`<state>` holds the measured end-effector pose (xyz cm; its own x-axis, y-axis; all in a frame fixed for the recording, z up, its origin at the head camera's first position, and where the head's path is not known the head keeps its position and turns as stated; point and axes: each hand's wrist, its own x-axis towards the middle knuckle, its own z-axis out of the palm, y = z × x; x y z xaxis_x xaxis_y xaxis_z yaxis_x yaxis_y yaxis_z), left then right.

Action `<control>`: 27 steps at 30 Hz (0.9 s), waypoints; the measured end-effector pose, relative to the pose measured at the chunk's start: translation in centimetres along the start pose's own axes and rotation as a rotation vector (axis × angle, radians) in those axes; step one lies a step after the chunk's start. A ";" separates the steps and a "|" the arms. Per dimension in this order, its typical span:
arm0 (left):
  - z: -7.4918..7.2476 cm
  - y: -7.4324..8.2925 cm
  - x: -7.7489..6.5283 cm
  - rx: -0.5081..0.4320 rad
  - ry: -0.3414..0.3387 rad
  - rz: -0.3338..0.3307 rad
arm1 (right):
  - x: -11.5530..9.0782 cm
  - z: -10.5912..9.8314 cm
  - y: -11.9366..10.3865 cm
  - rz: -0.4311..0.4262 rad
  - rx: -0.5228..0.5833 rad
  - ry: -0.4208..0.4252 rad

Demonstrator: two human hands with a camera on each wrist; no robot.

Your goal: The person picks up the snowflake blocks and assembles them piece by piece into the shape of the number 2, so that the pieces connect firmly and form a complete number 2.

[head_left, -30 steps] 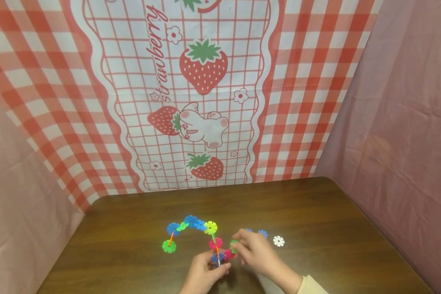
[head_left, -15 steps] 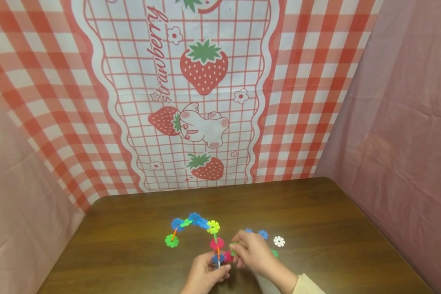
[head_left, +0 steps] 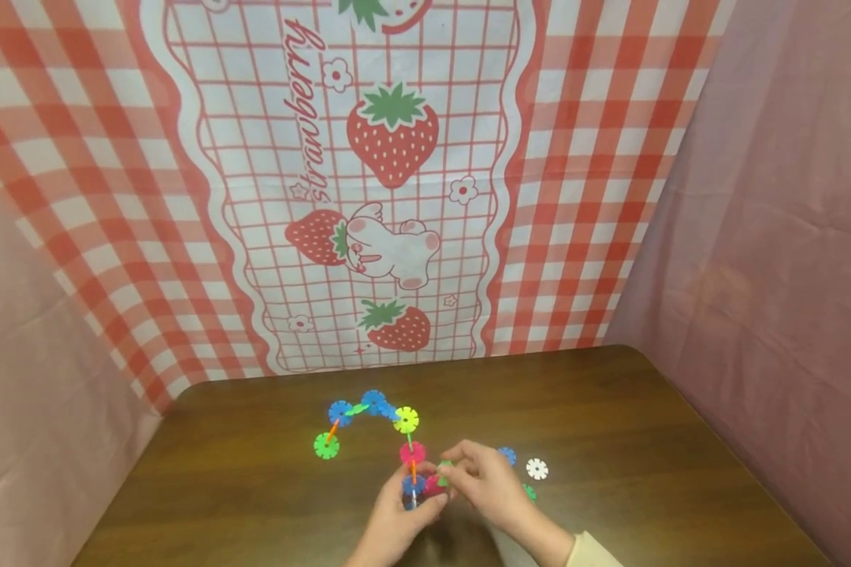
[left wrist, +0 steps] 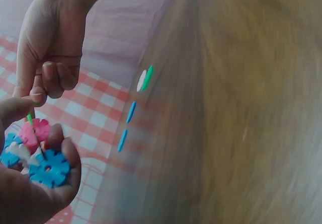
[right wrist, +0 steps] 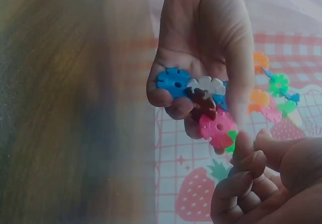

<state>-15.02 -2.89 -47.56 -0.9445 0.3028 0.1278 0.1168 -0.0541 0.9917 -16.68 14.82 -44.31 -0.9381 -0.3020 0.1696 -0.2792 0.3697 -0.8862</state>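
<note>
A curved chain of slotted, flower-shaped plastic discs (head_left: 406, 420) rises above the table in the head view, in blue, green, orange, yellow and pink. My left hand (head_left: 395, 508) grips its near end, where blue (left wrist: 49, 168), white (right wrist: 209, 85) and brown (right wrist: 204, 103) discs sit in the palm. Between the hands a pink disc (right wrist: 217, 128) sticks out to the side. My right hand (head_left: 492, 488) pinches a green disc (head_left: 444, 472) at the pink one's edge. Its fingers hide most of that green disc, so how deep the two interlock cannot be told.
On the wooden table (head_left: 255, 472), right of my right hand, lie loose discs: a white one (head_left: 536, 469), a blue one (head_left: 507, 456) and a green one (head_left: 530, 492). The left wrist view shows a second loose blue disc (left wrist: 122, 140). A checked strawberry cloth (head_left: 390, 236) hangs behind.
The chain's far end has swung up and away from me. My left hand has shifted slightly up and left. My right hand keeps pinching the green disc and has moved slightly left.
</note>
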 end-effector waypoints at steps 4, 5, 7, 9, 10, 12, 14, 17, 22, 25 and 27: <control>0.3 -0.2 -0.1 -0.089 0.077 -0.077 | 0.0 0.0 0.2 -0.034 0.000 -0.024; 0.3 -0.2 -0.1 -0.096 0.103 -0.094 | 0.1 0.0 0.3 -0.042 -0.003 -0.033; 0.3 -0.3 -0.1 -0.105 0.151 -0.116 | 0.4 -0.1 0.5 -0.047 -0.021 -0.049; 0.3 -0.3 -0.1 -0.101 0.185 -0.124 | 0.8 -0.5 0.9 -0.044 -0.069 -0.029; 0.3 -0.3 -0.1 -0.095 0.199 -0.124 | 1.1 -0.7 1.2 -0.046 -0.111 -0.003; 0.2 -0.3 -0.2 -0.093 0.216 -0.120 | 1.7 -1.6 2.1 -0.023 -0.215 0.043; 0.0 -0.2 -0.2 -0.092 0.220 -0.107 | 2.5 -2.5 3.0 -0.003 -0.355 0.094; -0.3 -0.2 -0.3 -0.098 0.221 -0.087 | 3.3 -3.6 4.5 0.039 -0.535 0.107; -0.6 -0.4 -0.5 -0.075 0.209 -0.070 | 4.0 -4.0 6.1 0.045 -0.657 0.063; -0.7 -0.5 -0.6 -0.064 0.202 -0.074 | 4.3 -3.7 6.7 0.028 -0.658 0.035; -0.8 -0.5 -0.7 -0.063 0.201 -0.075 | 4.4 -3.5 6.9 0.021 -0.666 0.034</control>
<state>-14.69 -3.81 -48.17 -0.9927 0.1126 0.0421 0.0309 -0.0995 0.9946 -23.48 19.14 -48.11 -0.9476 -0.2651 0.1782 -0.3175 0.8424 -0.4354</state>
